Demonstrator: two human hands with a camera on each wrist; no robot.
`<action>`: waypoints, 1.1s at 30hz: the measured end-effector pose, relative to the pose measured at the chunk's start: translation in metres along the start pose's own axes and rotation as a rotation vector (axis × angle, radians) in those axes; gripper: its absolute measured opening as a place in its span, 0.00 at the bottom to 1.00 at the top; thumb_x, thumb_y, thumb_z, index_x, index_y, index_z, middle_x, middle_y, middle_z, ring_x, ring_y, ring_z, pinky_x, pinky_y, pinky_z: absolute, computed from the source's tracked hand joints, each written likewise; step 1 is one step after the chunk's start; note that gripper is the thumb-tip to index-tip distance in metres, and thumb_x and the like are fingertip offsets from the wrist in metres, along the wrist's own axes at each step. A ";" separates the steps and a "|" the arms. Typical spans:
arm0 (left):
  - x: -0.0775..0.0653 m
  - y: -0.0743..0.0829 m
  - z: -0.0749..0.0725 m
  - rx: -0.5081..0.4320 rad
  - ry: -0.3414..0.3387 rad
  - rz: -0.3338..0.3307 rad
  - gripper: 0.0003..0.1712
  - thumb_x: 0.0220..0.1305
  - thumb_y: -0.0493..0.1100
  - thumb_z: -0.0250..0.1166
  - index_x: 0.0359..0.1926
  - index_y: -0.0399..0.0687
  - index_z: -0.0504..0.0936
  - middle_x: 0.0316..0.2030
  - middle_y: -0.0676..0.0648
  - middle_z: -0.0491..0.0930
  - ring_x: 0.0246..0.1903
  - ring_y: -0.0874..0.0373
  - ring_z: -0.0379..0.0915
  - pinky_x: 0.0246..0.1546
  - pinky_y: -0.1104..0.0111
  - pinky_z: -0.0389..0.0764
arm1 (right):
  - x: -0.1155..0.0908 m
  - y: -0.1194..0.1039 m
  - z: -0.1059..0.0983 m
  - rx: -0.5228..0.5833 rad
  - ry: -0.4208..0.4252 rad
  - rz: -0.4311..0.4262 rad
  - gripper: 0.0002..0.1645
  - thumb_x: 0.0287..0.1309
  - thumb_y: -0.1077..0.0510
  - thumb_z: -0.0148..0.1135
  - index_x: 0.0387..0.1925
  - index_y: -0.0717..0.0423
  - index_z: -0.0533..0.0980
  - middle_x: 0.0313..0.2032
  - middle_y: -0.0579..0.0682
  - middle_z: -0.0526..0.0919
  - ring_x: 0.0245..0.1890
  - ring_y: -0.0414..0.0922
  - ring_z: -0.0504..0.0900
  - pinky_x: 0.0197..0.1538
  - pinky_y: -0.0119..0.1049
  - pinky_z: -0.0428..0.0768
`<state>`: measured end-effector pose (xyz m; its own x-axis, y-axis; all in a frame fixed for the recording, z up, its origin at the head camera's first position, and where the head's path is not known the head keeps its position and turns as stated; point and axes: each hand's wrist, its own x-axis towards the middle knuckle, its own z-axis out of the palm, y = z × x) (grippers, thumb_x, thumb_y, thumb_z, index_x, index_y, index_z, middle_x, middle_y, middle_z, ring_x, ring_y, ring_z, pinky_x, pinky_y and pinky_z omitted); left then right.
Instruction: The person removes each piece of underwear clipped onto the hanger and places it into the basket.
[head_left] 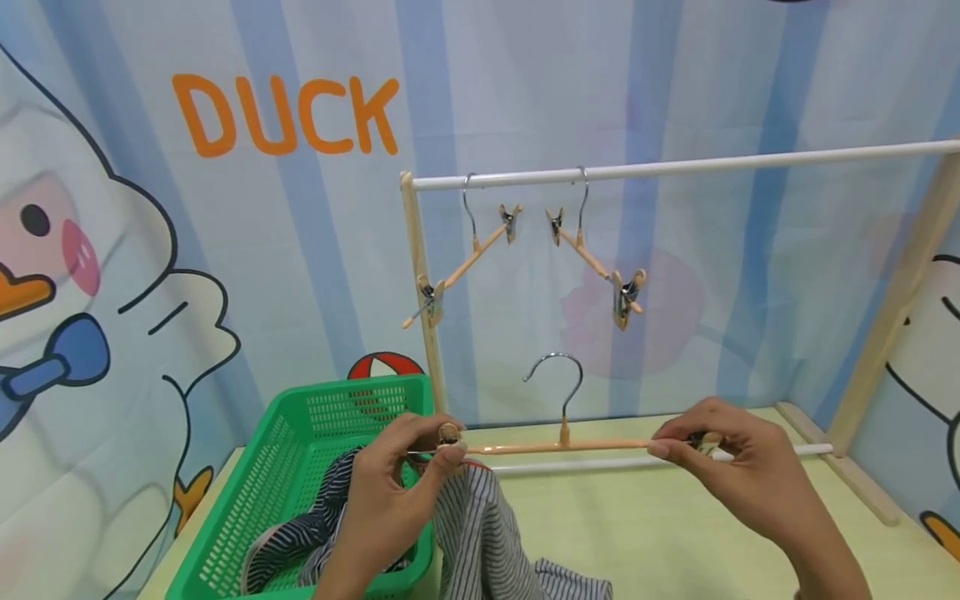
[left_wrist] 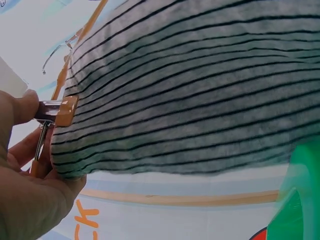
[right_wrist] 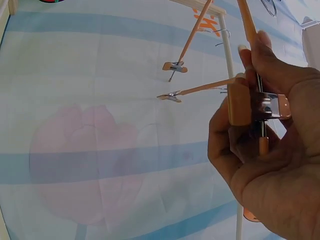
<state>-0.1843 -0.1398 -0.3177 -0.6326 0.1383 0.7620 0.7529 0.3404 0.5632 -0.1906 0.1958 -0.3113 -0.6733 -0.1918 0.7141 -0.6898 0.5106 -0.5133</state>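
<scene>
A wooden clip hanger [head_left: 517,449] with a metal hook is held level between both hands in the head view. My left hand [head_left: 401,492] pinches the clip at the hanger's left end. A grey garment with dark stripes [head_left: 480,521] hangs from that end. In the left wrist view, the clip [left_wrist: 66,110] bites on the garment's edge [left_wrist: 185,105]. At the other end, my right hand [head_left: 742,467] grips the hanger's bar beside the right clip [right_wrist: 240,104]. No cloth shows in that right clip.
Dark striped clothes [head_left: 288,542] lie in a green basket [head_left: 412,390] at the left. Behind, a white rail [head_left: 712,164] on wooden posts carries a left hanger [head_left: 480,257] and a right hanger [head_left: 592,260], both without clothes. A pale table [head_left: 750,525] lies beneath.
</scene>
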 end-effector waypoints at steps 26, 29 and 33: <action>-0.003 0.002 0.003 0.050 0.035 0.052 0.13 0.61 0.34 0.67 0.44 0.55 0.83 0.32 0.52 0.79 0.34 0.65 0.71 0.23 0.72 0.75 | 0.000 0.005 0.000 -0.012 -0.056 -0.144 0.19 0.50 0.72 0.69 0.35 0.44 0.85 0.32 0.39 0.76 0.27 0.31 0.69 0.28 0.26 0.67; -0.003 0.003 0.003 0.052 0.036 0.055 0.13 0.60 0.34 0.67 0.43 0.55 0.83 0.32 0.53 0.78 0.34 0.65 0.71 0.23 0.73 0.75 | -0.001 0.005 -0.001 -0.006 -0.058 -0.142 0.19 0.49 0.73 0.69 0.35 0.45 0.85 0.32 0.39 0.76 0.28 0.32 0.69 0.28 0.26 0.67; -0.004 0.005 0.002 0.058 0.035 0.040 0.11 0.61 0.35 0.67 0.42 0.55 0.83 0.32 0.53 0.78 0.34 0.65 0.70 0.23 0.73 0.75 | -0.001 0.004 -0.002 -0.011 -0.076 -0.147 0.19 0.51 0.70 0.69 0.36 0.41 0.85 0.31 0.40 0.76 0.28 0.31 0.69 0.29 0.26 0.68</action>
<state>-0.1789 -0.1369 -0.3185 -0.5944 0.1204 0.7951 0.7653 0.3885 0.5133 -0.1922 0.1997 -0.3125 -0.5838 -0.3273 0.7430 -0.7796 0.4816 -0.4004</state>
